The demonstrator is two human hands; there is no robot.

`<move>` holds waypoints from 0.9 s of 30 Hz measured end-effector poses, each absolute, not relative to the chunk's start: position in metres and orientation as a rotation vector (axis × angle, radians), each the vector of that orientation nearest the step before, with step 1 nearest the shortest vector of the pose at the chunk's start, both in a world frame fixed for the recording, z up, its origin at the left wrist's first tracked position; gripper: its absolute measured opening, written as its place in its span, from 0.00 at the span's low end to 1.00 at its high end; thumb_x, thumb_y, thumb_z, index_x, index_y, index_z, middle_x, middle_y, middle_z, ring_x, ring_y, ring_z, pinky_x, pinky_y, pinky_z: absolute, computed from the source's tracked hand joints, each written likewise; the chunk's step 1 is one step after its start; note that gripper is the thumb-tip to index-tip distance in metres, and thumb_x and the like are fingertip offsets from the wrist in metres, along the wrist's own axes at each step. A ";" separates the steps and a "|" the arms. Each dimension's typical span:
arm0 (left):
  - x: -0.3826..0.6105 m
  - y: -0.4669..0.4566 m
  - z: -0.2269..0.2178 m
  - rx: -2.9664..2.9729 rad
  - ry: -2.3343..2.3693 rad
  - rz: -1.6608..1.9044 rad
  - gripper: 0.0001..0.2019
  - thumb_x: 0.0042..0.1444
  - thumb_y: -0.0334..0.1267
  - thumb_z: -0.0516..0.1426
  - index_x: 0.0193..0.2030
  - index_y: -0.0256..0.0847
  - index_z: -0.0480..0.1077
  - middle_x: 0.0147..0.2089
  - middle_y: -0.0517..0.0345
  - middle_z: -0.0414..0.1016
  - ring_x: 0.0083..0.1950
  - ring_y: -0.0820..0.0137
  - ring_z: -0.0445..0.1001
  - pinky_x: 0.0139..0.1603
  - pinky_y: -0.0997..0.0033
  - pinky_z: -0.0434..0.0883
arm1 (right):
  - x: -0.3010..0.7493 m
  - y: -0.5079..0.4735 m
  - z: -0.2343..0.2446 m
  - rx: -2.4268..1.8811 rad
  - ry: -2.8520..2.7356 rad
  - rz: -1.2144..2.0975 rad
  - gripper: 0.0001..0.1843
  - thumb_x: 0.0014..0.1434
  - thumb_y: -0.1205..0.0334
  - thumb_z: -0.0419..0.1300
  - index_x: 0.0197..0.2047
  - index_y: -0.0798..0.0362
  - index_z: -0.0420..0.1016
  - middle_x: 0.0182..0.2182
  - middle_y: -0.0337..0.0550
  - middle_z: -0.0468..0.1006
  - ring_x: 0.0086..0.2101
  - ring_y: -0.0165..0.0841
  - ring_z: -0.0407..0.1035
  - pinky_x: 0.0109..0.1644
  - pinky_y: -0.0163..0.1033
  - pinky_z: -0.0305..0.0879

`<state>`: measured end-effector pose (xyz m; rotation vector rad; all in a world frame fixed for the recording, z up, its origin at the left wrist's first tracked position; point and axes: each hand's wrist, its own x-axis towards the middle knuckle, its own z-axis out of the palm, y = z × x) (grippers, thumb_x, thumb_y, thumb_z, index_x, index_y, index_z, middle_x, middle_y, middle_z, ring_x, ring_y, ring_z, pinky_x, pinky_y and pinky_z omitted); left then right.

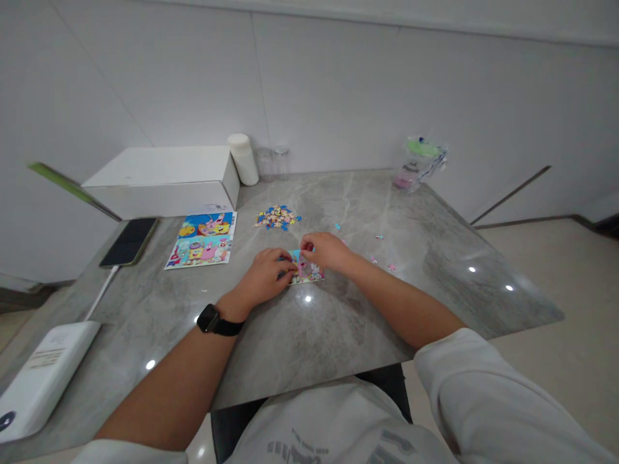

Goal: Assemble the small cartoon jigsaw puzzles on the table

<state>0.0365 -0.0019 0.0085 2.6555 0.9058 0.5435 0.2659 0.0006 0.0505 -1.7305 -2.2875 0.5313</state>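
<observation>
A partly joined jigsaw puzzle (309, 274) with pink and blue cartoon figures lies flat on the grey marbled table. My left hand (267, 277) rests at its left edge, fingers bent and holding it there. Over the puzzle's upper edge, my right hand (327, 251) has thumb and fingertips pinched together; whatever is between them is too small to make out. Behind my hands is a heap of loose puzzle pieces (278, 218). To the right lie a few stray ones: a blue piece (337, 226), a pale piece (380, 237) and a pink piece (391, 267).
A cartoon picture sheet (202, 240) lies left of the heap. Further left are a phone (129, 241) and, cabled to it, a white power bank (51, 380). A white box (164, 183), white bottle (244, 160) and glasses (281, 162) stand behind. A plastic bag (418, 164) sits back right.
</observation>
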 end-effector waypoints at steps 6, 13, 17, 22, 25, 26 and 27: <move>0.035 0.001 0.004 2.669 0.885 0.569 0.12 0.66 0.38 0.59 0.48 0.50 0.85 0.54 0.50 0.79 0.55 0.58 0.76 0.62 0.49 0.70 | 0.339 0.013 0.112 -1.761 -1.899 0.385 0.12 0.67 0.57 0.61 0.46 0.53 0.83 0.41 0.44 0.84 0.39 0.34 0.74 0.46 0.36 0.65; 0.036 0.001 0.002 2.702 0.890 0.573 0.13 0.68 0.41 0.57 0.49 0.49 0.84 0.54 0.49 0.79 0.55 0.57 0.76 0.61 0.50 0.71 | 0.420 -0.013 0.123 -1.926 -1.725 0.348 0.15 0.66 0.53 0.60 0.46 0.55 0.81 0.41 0.50 0.84 0.39 0.37 0.74 0.44 0.39 0.67; 0.036 0.002 0.000 2.708 0.891 0.567 0.13 0.68 0.40 0.57 0.48 0.51 0.85 0.54 0.50 0.79 0.54 0.58 0.76 0.61 0.50 0.71 | 0.442 -0.031 0.095 -2.053 -1.791 0.469 0.13 0.65 0.55 0.62 0.47 0.53 0.82 0.42 0.48 0.85 0.39 0.36 0.76 0.43 0.38 0.68; 0.036 0.003 -0.002 2.702 0.900 0.578 0.13 0.68 0.40 0.57 0.48 0.50 0.85 0.54 0.50 0.79 0.54 0.58 0.76 0.61 0.51 0.71 | 0.453 -0.042 0.059 -2.138 -2.054 0.740 0.12 0.57 0.64 0.66 0.45 0.51 0.83 0.42 0.45 0.86 0.41 0.36 0.78 0.48 0.38 0.70; 0.035 0.004 -0.004 2.696 0.894 0.579 0.13 0.67 0.39 0.57 0.48 0.49 0.84 0.54 0.51 0.79 0.55 0.58 0.76 0.61 0.51 0.70 | 0.454 -0.045 0.046 -2.130 -2.110 0.894 0.17 0.54 0.67 0.66 0.48 0.51 0.82 0.43 0.45 0.85 0.38 0.35 0.78 0.43 0.36 0.71; 0.035 0.004 -0.004 2.693 0.892 0.582 0.12 0.67 0.39 0.57 0.48 0.49 0.84 0.54 0.51 0.79 0.55 0.59 0.76 0.61 0.51 0.70 | 0.454 -0.045 0.044 -2.132 -2.111 0.927 0.18 0.54 0.67 0.66 0.49 0.51 0.81 0.44 0.45 0.85 0.36 0.34 0.78 0.40 0.36 0.71; 0.035 0.005 -0.004 2.691 0.886 0.587 0.12 0.67 0.39 0.58 0.48 0.49 0.84 0.54 0.52 0.79 0.55 0.59 0.76 0.61 0.51 0.70 | 0.454 -0.046 0.042 -2.134 -2.114 0.945 0.18 0.55 0.66 0.66 0.50 0.51 0.81 0.44 0.45 0.84 0.34 0.33 0.77 0.39 0.36 0.71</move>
